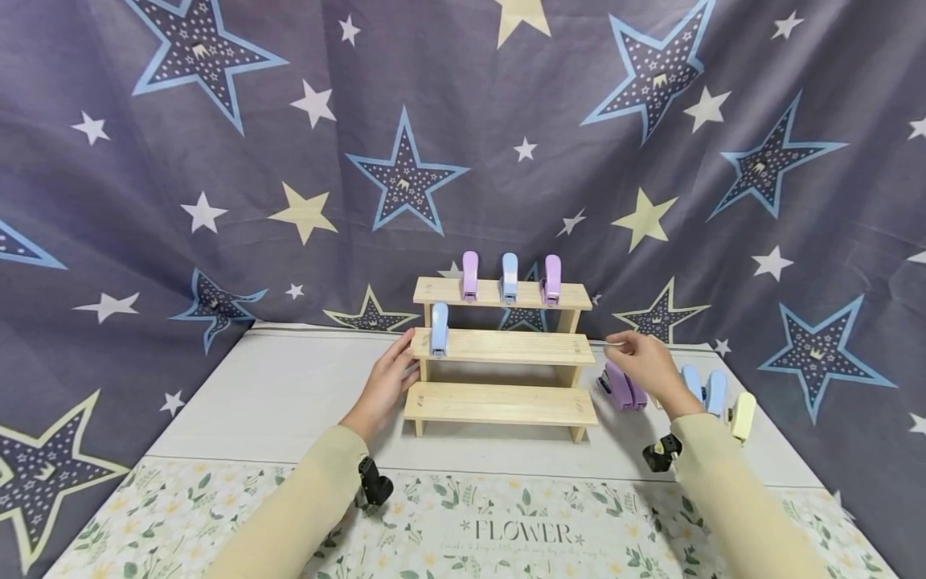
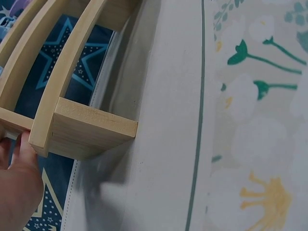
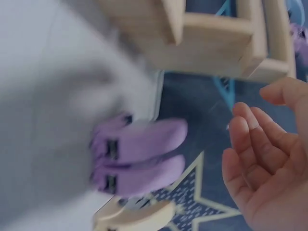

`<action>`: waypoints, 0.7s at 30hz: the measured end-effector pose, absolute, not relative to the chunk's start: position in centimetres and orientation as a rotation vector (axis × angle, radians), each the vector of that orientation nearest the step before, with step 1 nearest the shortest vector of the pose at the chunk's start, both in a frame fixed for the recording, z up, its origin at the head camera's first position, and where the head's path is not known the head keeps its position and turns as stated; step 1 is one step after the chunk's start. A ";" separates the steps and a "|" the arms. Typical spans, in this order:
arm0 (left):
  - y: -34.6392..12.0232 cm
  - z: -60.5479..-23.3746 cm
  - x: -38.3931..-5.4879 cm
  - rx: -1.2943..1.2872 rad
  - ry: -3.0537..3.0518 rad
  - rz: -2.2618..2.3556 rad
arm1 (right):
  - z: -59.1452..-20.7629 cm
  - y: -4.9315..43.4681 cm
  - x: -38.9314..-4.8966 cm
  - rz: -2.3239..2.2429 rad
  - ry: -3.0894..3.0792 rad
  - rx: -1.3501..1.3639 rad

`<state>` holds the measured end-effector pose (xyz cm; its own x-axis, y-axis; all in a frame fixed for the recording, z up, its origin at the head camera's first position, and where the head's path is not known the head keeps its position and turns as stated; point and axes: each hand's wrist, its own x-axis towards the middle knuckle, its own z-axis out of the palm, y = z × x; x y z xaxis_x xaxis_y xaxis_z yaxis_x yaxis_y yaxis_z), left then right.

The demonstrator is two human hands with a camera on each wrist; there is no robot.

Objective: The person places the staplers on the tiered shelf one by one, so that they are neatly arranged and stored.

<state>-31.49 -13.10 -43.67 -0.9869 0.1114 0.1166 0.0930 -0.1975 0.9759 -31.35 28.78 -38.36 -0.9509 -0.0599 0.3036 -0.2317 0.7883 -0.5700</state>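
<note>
Rack (image 1: 499, 401) is standing near the back edge of the table (image 1: 289, 394); left hand (image 1: 387, 386) is pinching its left end, presumably steadying; right hand (image 1: 646, 367), fingers loosely parted, is holding nothing near purple staplers (image 1: 616, 388); blue stapler (image 1: 439, 328) is occupying middle shelf's (image 1: 517, 347) left end, apparently starting a row.

Your white floral-printed table (image 1: 275, 410), a pale wooden three-tier stand (image 1: 501, 402) on it
Your stand holds four purple and blue plastic staplers (image 1: 510, 277); purple, blue and yellow staplers (image 1: 716, 392) sit right.

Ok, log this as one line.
left hand: touching wooden stand; right hand: empty, near purple staplers; top shelf: three staplers; middle shelf: one blue stapler
</note>
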 end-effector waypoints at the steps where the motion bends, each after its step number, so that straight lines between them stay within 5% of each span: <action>1: -13.1 -43.7 -31.5 0.255 1.982 2.410 | -38.6 29.2 -31.4 0.908 -2.725 0.213; 21: -13.1 -43.6 -31.4 0.230 1.990 2.402 | -42.6 32.0 -31.2 0.832 -2.858 0.104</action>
<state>-31.36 -13.06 -43.61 -0.9891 0.1042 0.1038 0.0827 -0.1899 0.9783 -31.15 32.03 -42.61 -0.9843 -0.0212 0.1750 -0.1118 0.8426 -0.5269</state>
